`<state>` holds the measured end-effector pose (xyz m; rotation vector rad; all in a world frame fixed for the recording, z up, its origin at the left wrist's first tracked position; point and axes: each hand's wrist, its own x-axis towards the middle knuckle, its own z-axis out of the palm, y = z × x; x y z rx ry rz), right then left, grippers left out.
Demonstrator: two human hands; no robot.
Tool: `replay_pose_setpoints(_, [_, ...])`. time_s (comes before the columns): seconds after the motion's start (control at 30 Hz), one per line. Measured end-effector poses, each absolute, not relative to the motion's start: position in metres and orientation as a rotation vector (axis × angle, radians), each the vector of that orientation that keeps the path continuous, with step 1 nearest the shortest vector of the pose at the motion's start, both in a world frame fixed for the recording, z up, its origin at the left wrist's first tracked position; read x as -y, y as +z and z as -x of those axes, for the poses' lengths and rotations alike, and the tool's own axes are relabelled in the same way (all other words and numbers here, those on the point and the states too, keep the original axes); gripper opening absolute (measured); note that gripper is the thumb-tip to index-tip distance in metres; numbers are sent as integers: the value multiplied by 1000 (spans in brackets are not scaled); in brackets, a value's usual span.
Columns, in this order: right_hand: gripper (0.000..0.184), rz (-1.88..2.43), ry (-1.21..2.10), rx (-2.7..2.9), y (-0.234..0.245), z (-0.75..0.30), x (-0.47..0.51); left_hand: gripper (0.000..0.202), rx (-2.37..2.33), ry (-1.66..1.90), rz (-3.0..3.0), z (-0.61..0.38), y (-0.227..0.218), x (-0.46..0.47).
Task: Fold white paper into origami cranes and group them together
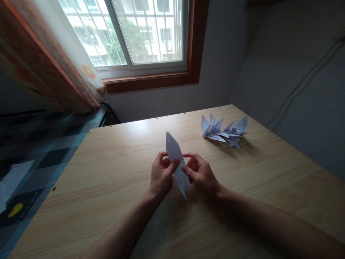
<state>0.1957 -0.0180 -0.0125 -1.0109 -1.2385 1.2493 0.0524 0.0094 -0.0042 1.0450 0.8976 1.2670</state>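
A long, diamond-shaped piece of folded white paper is held upright-tilted above the wooden table, its far tip pointing away and its near tip toward me. My left hand pinches its left edge near the middle. My right hand pinches its right edge, thumb and forefinger on the paper. Both hands hover over the table's centre.
Two finished folded paper figures with pointed wings lie at the table's far right. A window and an orange curtain are behind. A checked bedcover with a white sheet lies left of the table.
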Motion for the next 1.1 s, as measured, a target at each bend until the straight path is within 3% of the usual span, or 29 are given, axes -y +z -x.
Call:
replay_pose_setpoints(0.43, [39,930,1309,1139,-15,-194,16,25,-941,1104,-1219,-51,6,-4])
replay_pose_setpoints(0.77, [40,945,1151,997,-16,-199,8,54,-866,1092,-1145,-50,3,-3])
replay_pose_setpoints(1.1, [22,948,1139,1083,-15,-198,9,28,-878,1173,-1148,-50,-3,-7])
